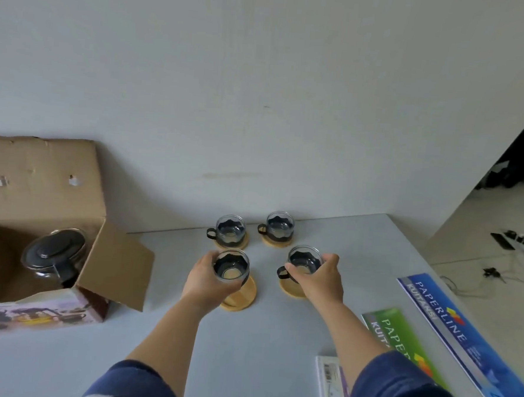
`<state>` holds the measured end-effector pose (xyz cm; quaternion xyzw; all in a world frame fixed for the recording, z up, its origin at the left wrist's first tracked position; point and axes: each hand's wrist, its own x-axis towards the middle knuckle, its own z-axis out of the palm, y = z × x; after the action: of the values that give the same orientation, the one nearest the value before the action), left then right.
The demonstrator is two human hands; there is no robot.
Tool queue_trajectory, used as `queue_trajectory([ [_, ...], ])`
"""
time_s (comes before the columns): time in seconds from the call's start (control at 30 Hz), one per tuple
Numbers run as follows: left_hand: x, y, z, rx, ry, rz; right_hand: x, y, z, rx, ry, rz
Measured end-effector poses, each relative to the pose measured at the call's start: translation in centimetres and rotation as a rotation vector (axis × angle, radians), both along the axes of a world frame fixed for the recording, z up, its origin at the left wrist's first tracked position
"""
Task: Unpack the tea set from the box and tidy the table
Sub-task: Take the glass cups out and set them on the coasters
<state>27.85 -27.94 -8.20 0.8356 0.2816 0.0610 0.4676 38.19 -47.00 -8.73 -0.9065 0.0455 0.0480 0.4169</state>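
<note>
Each grip clasps a cup (231, 268) over its coaster (241, 295)

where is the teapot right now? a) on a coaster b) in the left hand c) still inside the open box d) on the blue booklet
c: the teapot sits inside the open cardboard box, while the hands hold only cups.

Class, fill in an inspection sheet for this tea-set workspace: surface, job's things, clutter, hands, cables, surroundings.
Surface: grey table, against a wall.
Job's things: open cardboard box holding the glass teapot; four glass cups, two far ones on wooden coasters.
Clutter: blue booklet, green booklet, white leaflet.
Hands: left hand grips one cup; right hand grips another.
Cables: on the floor.
Surroundings: pale wall.
</note>
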Motion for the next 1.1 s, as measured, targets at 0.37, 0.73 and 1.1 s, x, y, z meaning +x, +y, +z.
queue_trajectory([
  [0.37,0.3,-1.1,-4.1,0.168,0.093,-0.001,0.8,-0.6,-4.8,-0.094,-0.004,0.013],
  [0.73,0.1,0.0,-3.5,0.246,0.191,-0.090,1.5,-0.4,-2.7,-0.126,0.200,0.061],
  [1.1,-5.0,11.3,6.0,0.603,0.055,0.030,-1.5,9.4,7.4,-0.571,-0.069,0.389],
])
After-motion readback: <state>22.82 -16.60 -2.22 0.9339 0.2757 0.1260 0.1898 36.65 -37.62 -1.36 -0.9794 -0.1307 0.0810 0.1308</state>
